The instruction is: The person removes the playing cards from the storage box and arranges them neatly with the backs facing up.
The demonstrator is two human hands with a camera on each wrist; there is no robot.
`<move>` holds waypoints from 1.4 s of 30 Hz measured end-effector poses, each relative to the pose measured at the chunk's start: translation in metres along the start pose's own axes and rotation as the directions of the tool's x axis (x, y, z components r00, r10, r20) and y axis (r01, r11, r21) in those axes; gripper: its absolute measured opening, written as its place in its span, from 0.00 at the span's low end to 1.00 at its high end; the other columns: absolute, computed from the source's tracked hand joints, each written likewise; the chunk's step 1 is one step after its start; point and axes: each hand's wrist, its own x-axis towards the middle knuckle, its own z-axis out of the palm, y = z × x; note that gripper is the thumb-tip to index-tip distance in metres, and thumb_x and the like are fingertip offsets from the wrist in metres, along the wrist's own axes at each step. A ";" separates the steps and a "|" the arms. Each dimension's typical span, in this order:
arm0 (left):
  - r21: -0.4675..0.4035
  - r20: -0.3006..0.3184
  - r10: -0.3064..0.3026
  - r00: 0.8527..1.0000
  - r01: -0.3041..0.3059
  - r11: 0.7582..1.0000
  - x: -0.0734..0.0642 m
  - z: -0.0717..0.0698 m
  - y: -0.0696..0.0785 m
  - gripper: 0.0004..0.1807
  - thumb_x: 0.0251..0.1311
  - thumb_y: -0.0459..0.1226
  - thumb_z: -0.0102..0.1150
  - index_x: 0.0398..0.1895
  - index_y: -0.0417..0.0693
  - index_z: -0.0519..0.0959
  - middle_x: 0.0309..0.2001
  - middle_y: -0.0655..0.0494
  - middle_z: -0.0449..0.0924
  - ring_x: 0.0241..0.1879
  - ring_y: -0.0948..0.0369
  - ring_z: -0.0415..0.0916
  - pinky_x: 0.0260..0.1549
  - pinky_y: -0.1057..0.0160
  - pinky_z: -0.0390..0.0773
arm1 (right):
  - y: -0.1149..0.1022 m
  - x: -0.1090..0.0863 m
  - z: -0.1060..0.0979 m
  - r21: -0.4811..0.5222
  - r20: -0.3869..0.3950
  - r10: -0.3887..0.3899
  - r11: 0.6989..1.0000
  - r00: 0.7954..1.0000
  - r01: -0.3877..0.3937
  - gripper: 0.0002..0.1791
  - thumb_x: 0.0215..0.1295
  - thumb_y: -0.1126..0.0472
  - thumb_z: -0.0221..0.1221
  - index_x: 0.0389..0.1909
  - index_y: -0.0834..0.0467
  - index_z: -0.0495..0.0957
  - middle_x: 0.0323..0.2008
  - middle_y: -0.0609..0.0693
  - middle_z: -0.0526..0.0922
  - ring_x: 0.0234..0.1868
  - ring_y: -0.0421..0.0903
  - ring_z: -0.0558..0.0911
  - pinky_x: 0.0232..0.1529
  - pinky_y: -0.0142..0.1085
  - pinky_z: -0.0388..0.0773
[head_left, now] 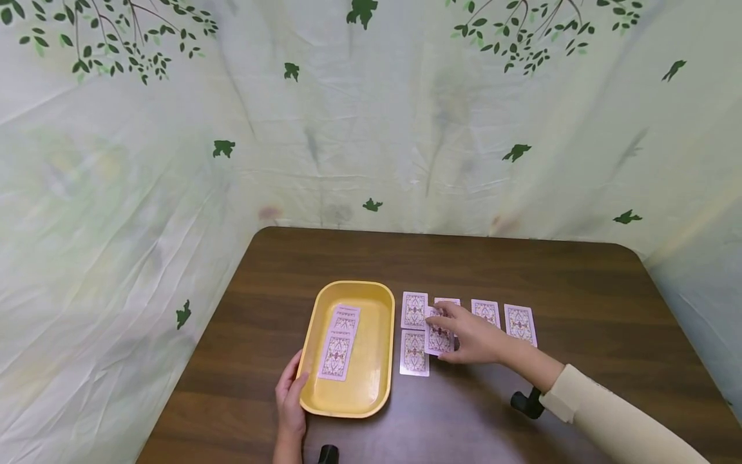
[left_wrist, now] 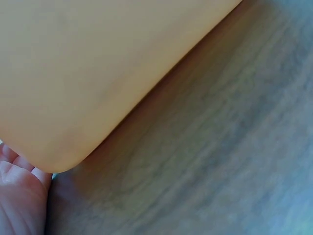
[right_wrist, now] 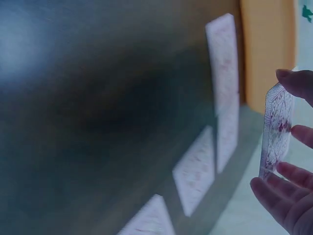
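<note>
In the head view my left hand (head_left: 292,399) grips the left rim of a yellow tray (head_left: 373,367), thumb over the edge. Several overlapping playing cards (head_left: 335,357), patterned backs up, lie inside the tray. My right hand (head_left: 478,335) holds one playing card (head_left: 438,341) by its ends, thumb at one end and fingertips at the other. The right wrist view has this card (right_wrist: 278,127) raised above the table. On the left wrist view, the tray's outer side (left_wrist: 88,73) fills the upper left, with part of my left palm (left_wrist: 22,200) below its corner.
Right of the tray, more cards lie back up: an upper left card (head_left: 414,310), a lower left card (head_left: 414,353), and others to the right, partly behind my right hand. The brown table (head_left: 232,361) meets a leaf-printed cloth (head_left: 406,129) at the back.
</note>
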 end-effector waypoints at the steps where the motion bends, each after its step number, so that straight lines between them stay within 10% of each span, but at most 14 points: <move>1: 0.002 0.000 -0.001 1.000 0.001 1.000 0.000 0.000 0.000 0.20 0.61 0.22 0.41 0.56 0.19 0.62 0.48 0.53 0.76 0.45 0.59 0.73 0.42 0.67 0.74 | 0.001 -0.003 0.004 -0.001 0.002 -0.003 1.000 1.000 0.003 0.35 0.46 0.51 0.69 0.56 0.60 0.72 0.57 0.64 0.65 0.55 0.57 0.69 0.53 0.49 0.68; 17: 0.000 0.012 0.020 1.000 -0.020 1.000 -0.001 -0.001 -0.001 0.20 0.60 0.22 0.40 0.55 0.17 0.62 0.48 0.53 0.76 0.44 0.59 0.74 0.41 0.67 0.74 | -0.004 -0.040 0.045 -0.067 0.039 0.001 0.998 0.999 0.002 0.35 0.46 0.47 0.68 0.54 0.62 0.75 0.54 0.65 0.69 0.55 0.58 0.70 0.52 0.48 0.69; 42: 0.011 0.011 0.027 1.000 -0.027 1.000 0.000 -0.001 0.000 0.20 0.60 0.22 0.40 0.55 0.17 0.62 0.49 0.51 0.76 0.44 0.58 0.73 0.42 0.67 0.74 | 0.005 -0.055 0.063 -0.033 -0.190 -0.083 0.996 0.978 0.079 0.37 0.41 0.53 0.72 0.53 0.64 0.73 0.53 0.66 0.69 0.54 0.58 0.69 0.50 0.49 0.69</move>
